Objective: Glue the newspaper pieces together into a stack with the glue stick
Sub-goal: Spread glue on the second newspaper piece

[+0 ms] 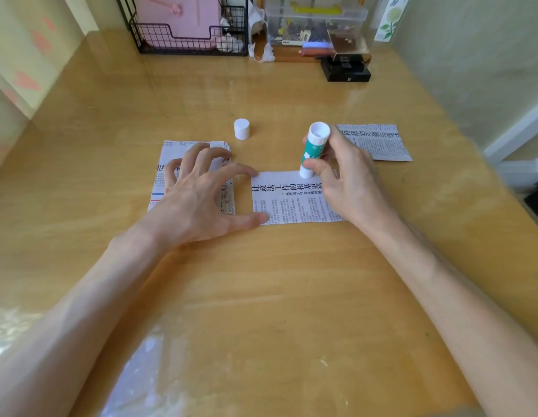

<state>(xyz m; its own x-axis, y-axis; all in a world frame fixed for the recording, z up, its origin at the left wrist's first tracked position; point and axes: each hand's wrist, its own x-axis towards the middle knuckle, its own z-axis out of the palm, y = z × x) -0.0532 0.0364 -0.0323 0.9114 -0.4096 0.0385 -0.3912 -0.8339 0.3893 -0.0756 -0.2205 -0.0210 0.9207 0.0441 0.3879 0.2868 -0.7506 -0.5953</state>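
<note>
- Two hands work one rectangular, black-printed newspaper piece (291,206) lying flat at the middle of a glossy yellow wooden counter (291,296), its long axis running left to right across the person's front.
- The right hand (348,182) wraps fingers and thumb round a green-and-white plastic glue stick (314,145), held nearly upright with its lower end touching the piece at the far edge, right of centre.
- The left hand (198,194) is spread wide and grips nothing; its forefinger tip presses the piece's far-left corner and its thumb tip the near-left corner, pinning the sheet.
- Just left of the piece, partly under that hand's arched fingers, sits the stack (167,159) of newspaper pieces, its edges roughly squared; the left hand is the nearer to it.
- A spare piece (379,142) lies beyond the right hand, well apart from the stack.
- A small white cylindrical cap (241,129) stands upright behind the gap between stack and piece, touching neither.
- By the look of it, gluing is under way: the stroke likely runs along the long axis toward the pinned left end, after which the sheet goes leftward onto the stack.
</note>
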